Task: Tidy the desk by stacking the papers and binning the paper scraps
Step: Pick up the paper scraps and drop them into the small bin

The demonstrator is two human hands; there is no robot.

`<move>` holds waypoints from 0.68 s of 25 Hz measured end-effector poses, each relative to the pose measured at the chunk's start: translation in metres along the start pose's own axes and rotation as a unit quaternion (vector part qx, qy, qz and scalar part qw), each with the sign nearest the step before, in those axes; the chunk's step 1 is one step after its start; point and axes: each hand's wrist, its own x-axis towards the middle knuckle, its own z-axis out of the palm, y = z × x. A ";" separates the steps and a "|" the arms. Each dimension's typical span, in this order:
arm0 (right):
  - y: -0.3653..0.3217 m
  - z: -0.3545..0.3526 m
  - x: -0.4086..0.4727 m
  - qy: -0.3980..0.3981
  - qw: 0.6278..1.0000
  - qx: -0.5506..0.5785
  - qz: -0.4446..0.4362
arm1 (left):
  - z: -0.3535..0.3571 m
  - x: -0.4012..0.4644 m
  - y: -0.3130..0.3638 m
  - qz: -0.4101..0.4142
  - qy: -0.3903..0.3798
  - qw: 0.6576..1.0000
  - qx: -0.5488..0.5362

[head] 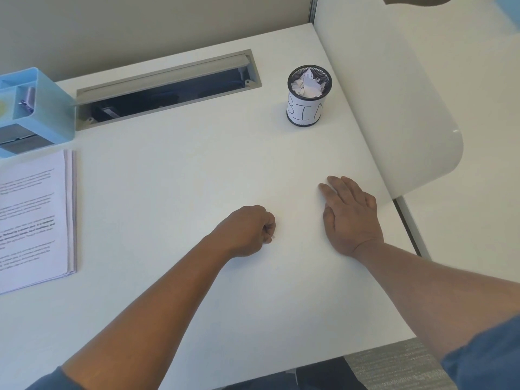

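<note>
Head view looks down on a white desk (197, 170). Her left hand (247, 230) is curled into a fist holding nothing I can make out, and the right hand (350, 218) lies flat, fingers straight. Stacked papers (33, 218) sit far left; crumpled scraps (309, 85) fill the bin (306, 108) behind.
</note>
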 end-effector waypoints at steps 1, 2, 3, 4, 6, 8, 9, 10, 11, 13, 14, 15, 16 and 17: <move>0.000 0.000 0.000 0.000 1.000 0.000 0.000 | 0.001 0.000 0.000 0.003 0.000 1.000 0.001; 0.000 0.001 0.000 0.001 1.000 0.000 -0.001 | 0.001 0.000 -0.002 0.005 0.003 1.000 -0.004; 0.001 0.001 -0.001 0.002 1.000 0.000 -0.001 | 0.001 -0.001 -0.003 0.006 0.007 1.000 -0.016; 0.001 0.001 0.000 0.003 1.000 0.000 -0.002 | 0.001 -0.001 -0.004 0.007 0.010 0.999 -0.031; 0.000 0.001 0.000 0.005 1.000 0.000 -0.002 | 0.000 -0.002 -0.005 0.009 0.007 0.998 -0.055; 0.000 0.001 0.000 0.006 1.000 -0.002 -0.002 | -0.001 -0.002 -0.003 0.020 -0.007 0.998 -0.058; 0.000 0.001 0.000 0.006 1.000 -0.002 -0.002 | -0.002 -0.002 -0.001 0.027 -0.014 0.998 -0.050; 0.000 0.001 0.000 0.006 1.000 -0.002 -0.002 | -0.003 -0.001 0.000 0.034 -0.020 0.998 -0.038; 0.000 0.000 -0.001 0.006 1.000 -0.002 -0.001 | -0.004 -0.001 0.001 0.039 -0.027 0.999 -0.024; 0.000 0.000 -0.001 0.005 1.000 -0.001 -0.001 | -0.005 0.001 0.003 0.047 -0.039 0.998 0.005; 0.000 0.000 -0.001 0.004 1.000 0.000 -0.001 | -0.006 0.003 0.003 0.050 -0.043 0.998 0.018; 0.000 -0.001 -0.001 0.003 1.000 0.000 -0.001 | -0.005 0.004 0.004 0.053 -0.046 0.997 0.030; -0.001 -0.001 -0.001 0.003 1.000 0.000 -0.001 | -0.005 0.005 0.005 0.056 -0.048 0.996 0.044; -0.001 -0.001 -0.001 0.003 1.000 0.002 0.000 | -0.004 0.006 0.005 0.060 -0.048 0.995 0.057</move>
